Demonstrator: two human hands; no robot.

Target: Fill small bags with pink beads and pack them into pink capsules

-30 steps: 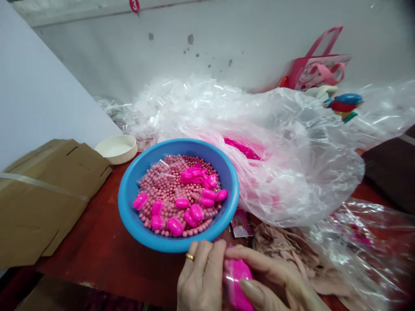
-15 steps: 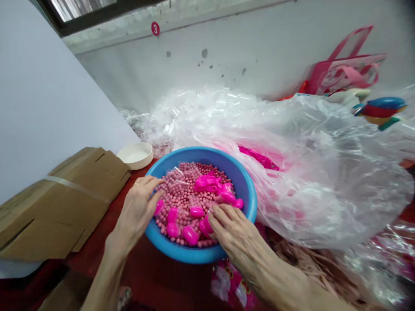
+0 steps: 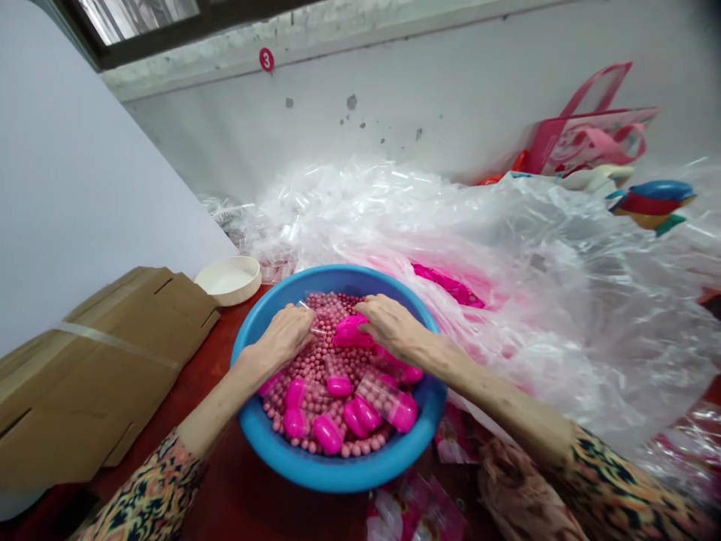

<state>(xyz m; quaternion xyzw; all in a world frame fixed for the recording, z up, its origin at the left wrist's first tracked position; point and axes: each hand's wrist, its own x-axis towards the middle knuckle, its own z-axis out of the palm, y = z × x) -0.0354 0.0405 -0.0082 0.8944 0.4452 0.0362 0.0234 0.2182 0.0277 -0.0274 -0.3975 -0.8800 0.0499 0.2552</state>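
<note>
A blue basin holds many small pink beads. Inside its left part, my left hand is closed on a clear plastic tube, mostly covered by the fingers. On the other side my right hand has its fingers bent onto a bright pink plastic piece lying on the beads; its fingertips are partly hidden. Several clear tubes with rounded pink ends lie nearer me, among them a bead-filled tube at the lower right.
Flattened brown cardboard and a white round dish are to the left. Crumpled clear plastic bags crowd the right and back. Pink printed packets lie before the basin on the red table. A pink bag leans on the wall.
Both hands have moved farther into the basin. My left hand has closed on the clear tube, and my right hand has gone from the near tubes to the pink piece. A bead-filled tube now shows.
</note>
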